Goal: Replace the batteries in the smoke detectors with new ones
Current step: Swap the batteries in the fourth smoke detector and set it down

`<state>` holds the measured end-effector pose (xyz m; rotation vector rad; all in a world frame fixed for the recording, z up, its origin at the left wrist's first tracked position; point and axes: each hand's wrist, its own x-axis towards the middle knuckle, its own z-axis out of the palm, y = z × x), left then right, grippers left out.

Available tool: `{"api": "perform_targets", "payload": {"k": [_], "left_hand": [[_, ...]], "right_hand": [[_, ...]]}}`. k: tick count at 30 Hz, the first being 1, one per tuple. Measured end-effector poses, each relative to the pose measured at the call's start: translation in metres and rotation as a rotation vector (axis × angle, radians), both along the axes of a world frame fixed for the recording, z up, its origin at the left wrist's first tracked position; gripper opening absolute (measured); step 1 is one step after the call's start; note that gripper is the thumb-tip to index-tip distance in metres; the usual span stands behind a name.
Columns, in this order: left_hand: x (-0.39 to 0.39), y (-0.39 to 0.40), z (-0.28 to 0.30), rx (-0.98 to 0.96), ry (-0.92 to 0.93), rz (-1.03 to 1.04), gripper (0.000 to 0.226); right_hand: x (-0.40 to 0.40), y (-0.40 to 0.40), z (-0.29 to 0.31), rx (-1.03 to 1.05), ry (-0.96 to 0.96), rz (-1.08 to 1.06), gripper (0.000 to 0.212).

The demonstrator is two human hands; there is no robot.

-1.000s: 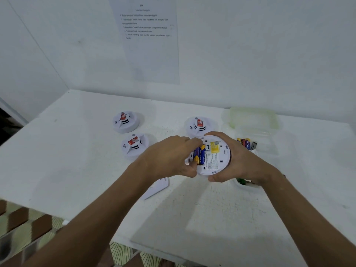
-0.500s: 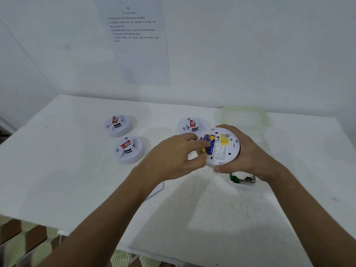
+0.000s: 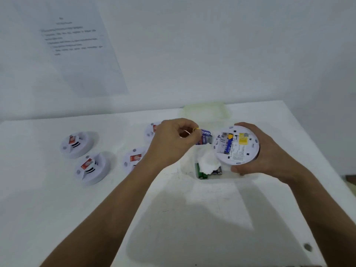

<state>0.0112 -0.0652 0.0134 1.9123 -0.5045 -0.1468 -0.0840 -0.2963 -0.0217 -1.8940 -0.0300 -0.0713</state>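
Four round white plastic smoke detectors (image 3: pixel 79 144) wait on the white worktop (image 3: pixel 57 209). The left hand (image 3: pixel 171 143) pinches a blue-and-yellow cylindrical battery (image 3: pixel 204 137), probably clear for discarding. The right hand (image 3: pixel 258 151) grips an upturned white detector (image 3: pixel 237 146), one blue battery seated.

Open bench (image 3: pixel 192 218) in the near foreground. Four detectors (image 3: pixel 90 168) crowding the left and centre; container (image 3: pixel 209 170) and lid (image 3: pixel 206 112) obstructing between and behind the hands (image 3: pixel 171 143).
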Motion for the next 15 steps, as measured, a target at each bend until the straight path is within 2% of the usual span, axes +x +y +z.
{"api": "perform_targets", "payload": {"k": [3, 9, 15], "left_hand": [[0.007, -0.032, -0.011, 0.021, 0.078, -0.049, 0.012], [0.007, -0.082, -0.041, 0.384, 0.102, -0.254, 0.012], [0.003, -0.105, -0.050, 0.571, 0.082, -0.340, 0.024]], "right_hand": [[-0.027, -0.029, -0.001, -0.003, 0.018, -0.091, 0.097], [-0.058, -0.065, -0.007, -0.010, 0.039, -0.206, 0.103], [-0.066, -0.080, -0.014, 0.006, 0.025, -0.190, 0.103]]}}
